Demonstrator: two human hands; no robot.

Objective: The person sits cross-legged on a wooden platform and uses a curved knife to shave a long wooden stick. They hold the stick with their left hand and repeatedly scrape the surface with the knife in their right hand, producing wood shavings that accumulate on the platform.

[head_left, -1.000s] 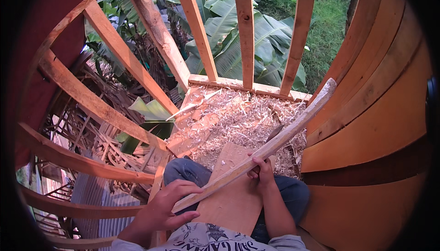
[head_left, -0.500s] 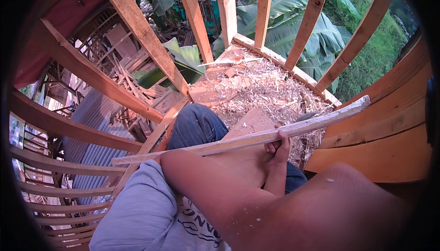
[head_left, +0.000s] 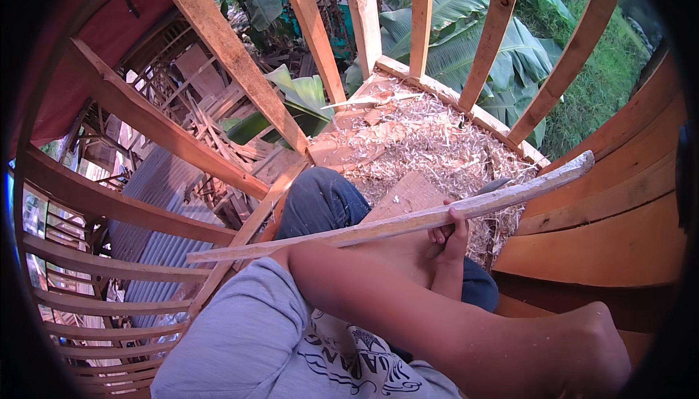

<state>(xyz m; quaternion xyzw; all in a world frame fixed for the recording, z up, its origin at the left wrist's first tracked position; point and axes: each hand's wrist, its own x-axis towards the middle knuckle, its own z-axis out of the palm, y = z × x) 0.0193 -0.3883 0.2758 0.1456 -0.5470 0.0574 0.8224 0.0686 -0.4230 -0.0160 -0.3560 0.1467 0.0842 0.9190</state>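
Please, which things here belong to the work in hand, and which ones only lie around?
In the work: right hand, gripping the long wooden strip; flat board beneath it.
Lying around: wood shavings; loose stick on the floor; corrugated sheet below.

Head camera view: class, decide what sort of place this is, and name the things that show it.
Probably an open-air woodworking spot on a raised timber frame. Wood shavings cover the floor, slanted wooden rails wall it in, and banana plants grow outside. The right hand grips a long rough stick.

Item: long pale wooden stick [head_left: 408, 222], rough, whittled.
Pose: nearly level, right end raised.
Location: across my lap, in my grip.
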